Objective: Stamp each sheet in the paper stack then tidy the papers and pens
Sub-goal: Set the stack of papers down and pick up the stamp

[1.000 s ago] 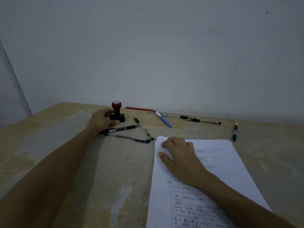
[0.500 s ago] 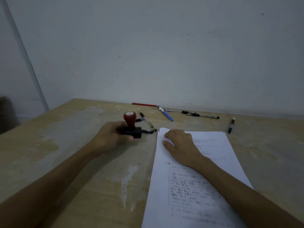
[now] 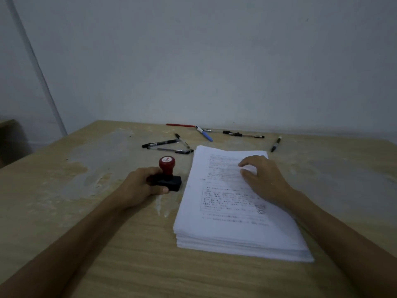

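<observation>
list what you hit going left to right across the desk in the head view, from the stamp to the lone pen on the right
stamp gripped by the left hand → paper stack → right hand resting on the top sheet → black pen lying apart on the table

Stamp (image 3: 167, 176) left of paper stack (image 3: 234, 211) on table (image 3: 64, 179); pens (image 3: 169, 145) scattered behind both, near wall (image 3: 193, 61).

I see worn wooden bench (image 3: 64, 190), pale patches on surface. Paper stack (image 3: 234, 229) lies under my right hand (image 3: 264, 179); stamp (image 3: 168, 175) stands upright on bench at my left hand (image 3: 141, 188). Scattered pens (image 3: 167, 145) lie beyond both hands, near wall.
</observation>
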